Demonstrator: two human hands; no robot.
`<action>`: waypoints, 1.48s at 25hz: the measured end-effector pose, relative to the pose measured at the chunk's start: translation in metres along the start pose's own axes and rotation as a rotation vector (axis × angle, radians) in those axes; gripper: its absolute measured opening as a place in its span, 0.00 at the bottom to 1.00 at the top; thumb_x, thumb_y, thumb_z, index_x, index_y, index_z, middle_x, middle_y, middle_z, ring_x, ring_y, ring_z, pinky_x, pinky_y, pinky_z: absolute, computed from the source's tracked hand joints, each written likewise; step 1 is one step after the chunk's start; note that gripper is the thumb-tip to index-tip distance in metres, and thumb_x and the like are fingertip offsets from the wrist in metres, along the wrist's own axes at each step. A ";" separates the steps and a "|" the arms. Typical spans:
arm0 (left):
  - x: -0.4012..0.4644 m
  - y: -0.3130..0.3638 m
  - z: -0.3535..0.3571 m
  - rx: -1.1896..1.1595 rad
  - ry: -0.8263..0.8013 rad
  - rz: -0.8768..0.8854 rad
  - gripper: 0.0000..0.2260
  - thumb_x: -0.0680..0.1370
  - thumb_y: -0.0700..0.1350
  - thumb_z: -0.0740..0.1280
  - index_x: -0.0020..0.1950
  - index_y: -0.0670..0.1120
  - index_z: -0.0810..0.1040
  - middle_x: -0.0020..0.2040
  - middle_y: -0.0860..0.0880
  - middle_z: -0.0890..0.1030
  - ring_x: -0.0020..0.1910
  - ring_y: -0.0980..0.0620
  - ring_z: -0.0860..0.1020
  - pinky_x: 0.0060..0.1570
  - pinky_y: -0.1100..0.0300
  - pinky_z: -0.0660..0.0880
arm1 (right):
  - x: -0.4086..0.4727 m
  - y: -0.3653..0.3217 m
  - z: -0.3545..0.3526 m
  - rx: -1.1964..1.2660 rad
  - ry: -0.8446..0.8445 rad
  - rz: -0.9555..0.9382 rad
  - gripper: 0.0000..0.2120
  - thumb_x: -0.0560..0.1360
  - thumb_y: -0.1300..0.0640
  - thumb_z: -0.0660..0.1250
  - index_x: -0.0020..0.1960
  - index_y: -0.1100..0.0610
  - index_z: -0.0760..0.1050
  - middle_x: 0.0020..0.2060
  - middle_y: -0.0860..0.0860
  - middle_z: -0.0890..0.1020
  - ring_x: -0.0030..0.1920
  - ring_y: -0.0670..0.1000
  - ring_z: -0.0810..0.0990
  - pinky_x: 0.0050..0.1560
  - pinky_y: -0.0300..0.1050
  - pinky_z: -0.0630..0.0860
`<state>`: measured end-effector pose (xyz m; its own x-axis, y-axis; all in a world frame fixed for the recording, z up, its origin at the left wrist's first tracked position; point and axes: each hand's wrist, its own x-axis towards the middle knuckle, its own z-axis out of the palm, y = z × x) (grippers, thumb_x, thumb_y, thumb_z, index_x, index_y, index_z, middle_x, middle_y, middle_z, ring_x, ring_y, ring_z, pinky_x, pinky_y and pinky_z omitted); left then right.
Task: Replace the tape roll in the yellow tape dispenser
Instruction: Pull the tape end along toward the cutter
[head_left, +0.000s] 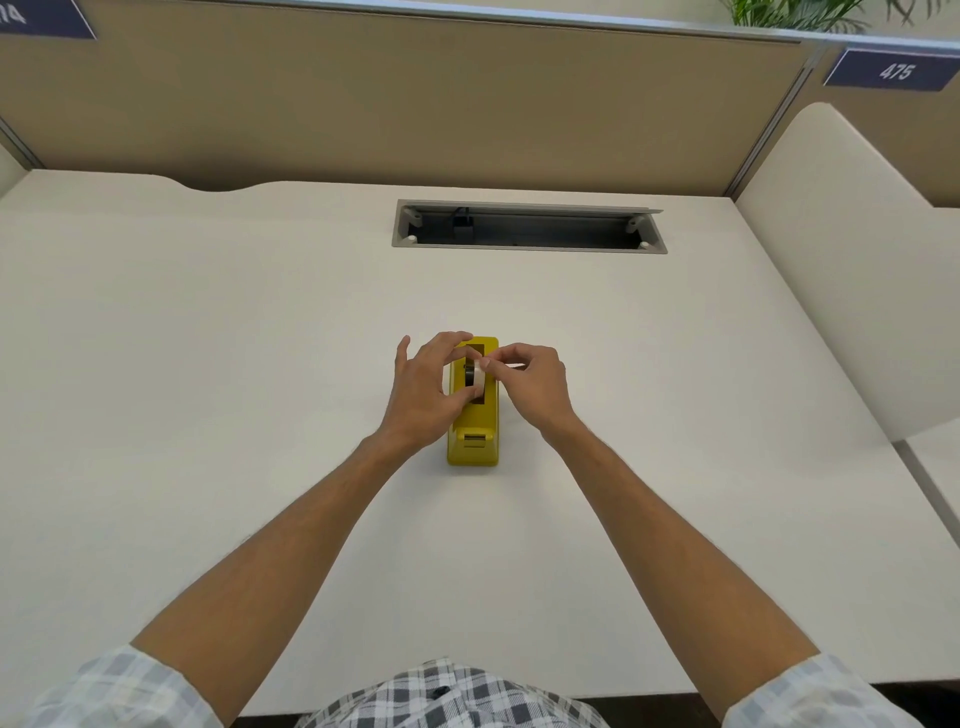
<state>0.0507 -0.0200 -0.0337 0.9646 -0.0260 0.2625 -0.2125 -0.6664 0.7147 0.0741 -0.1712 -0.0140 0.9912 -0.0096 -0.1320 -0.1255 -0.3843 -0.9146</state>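
Pale desk (208, 338) stretches bare around the yellow tape dispenser (474, 436), which sits lengthwise, cutter end toward the person. Over its open well, the left hand (423, 389) pinches the tape roll (477, 376) by its sides. The right hand (530, 387), fingertips closed on the roll's top edge, probably steadies it for seating or lifting.
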 end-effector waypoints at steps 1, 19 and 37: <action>0.000 0.000 0.000 -0.002 0.003 0.000 0.24 0.73 0.48 0.73 0.67 0.50 0.71 0.67 0.51 0.75 0.66 0.52 0.74 0.74 0.47 0.43 | 0.000 0.000 -0.001 0.006 -0.009 0.001 0.06 0.70 0.49 0.74 0.42 0.51 0.83 0.42 0.46 0.85 0.47 0.47 0.82 0.51 0.51 0.77; 0.000 -0.002 -0.001 -0.003 0.002 0.011 0.24 0.72 0.49 0.74 0.66 0.51 0.71 0.65 0.53 0.76 0.65 0.53 0.74 0.73 0.47 0.42 | -0.006 0.001 -0.002 0.008 -0.012 -0.027 0.06 0.69 0.49 0.75 0.43 0.49 0.83 0.41 0.45 0.85 0.44 0.46 0.83 0.49 0.52 0.80; 0.000 0.002 -0.002 0.067 -0.006 0.043 0.19 0.73 0.47 0.72 0.64 0.52 0.76 0.64 0.50 0.77 0.69 0.53 0.69 0.74 0.47 0.42 | -0.010 0.005 0.005 0.137 0.030 0.012 0.03 0.72 0.54 0.73 0.45 0.52 0.83 0.42 0.46 0.85 0.43 0.47 0.82 0.46 0.43 0.77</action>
<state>0.0497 -0.0195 -0.0315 0.9558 -0.0595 0.2881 -0.2426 -0.7133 0.6575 0.0633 -0.1687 -0.0192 0.9902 -0.0412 -0.1335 -0.1396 -0.2544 -0.9570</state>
